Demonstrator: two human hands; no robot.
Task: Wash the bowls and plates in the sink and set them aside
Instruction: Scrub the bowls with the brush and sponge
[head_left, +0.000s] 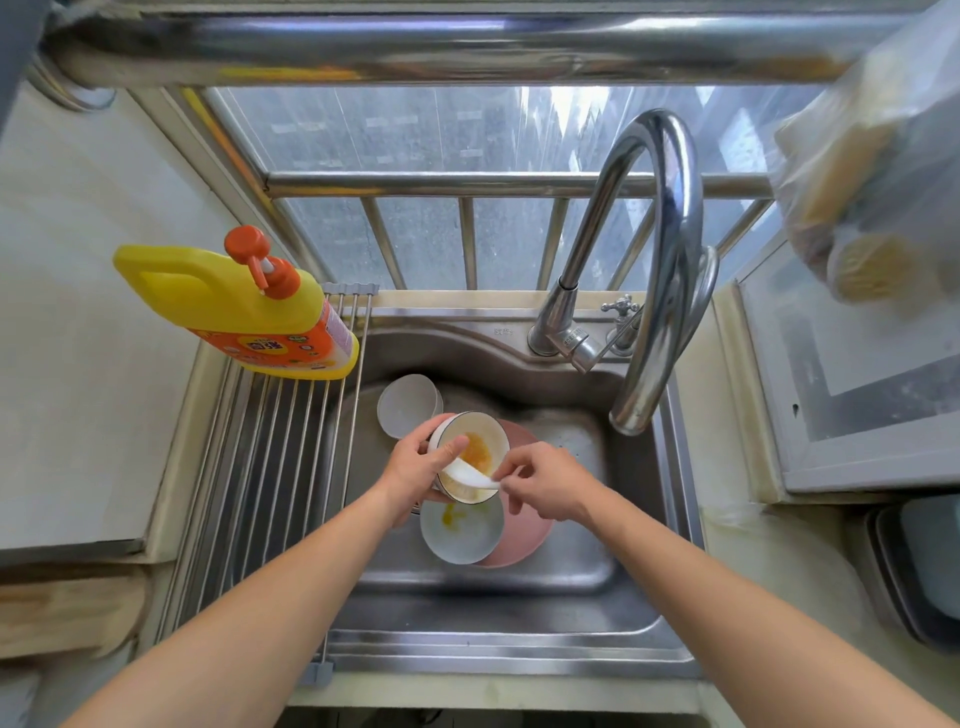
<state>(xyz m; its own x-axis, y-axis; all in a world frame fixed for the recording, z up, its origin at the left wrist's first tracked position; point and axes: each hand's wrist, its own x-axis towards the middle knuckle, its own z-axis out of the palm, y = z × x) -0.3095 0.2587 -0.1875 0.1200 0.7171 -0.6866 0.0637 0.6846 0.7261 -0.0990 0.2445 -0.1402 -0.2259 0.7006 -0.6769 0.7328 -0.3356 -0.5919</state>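
Observation:
Over the steel sink (582, 603), my left hand (415, 467) grips a white bowl (493, 434) with orange residue inside, thumb hooked over its rim. My right hand (545, 486) pinches the end of a white spoon (475, 478) that lies across that bowl. Below them in the basin, a white plate (462, 535) with yellow smears rests partly on a pink plate (524, 540). Another white bowl (408, 405) leans at the back left of the basin.
A roll-up metal drying rack (270, 467) covers the sink's left side, with a yellow and orange dish soap bottle (244, 306) on its far end. A tall curved faucet (660, 270) arches over the right side. A window with bars is behind.

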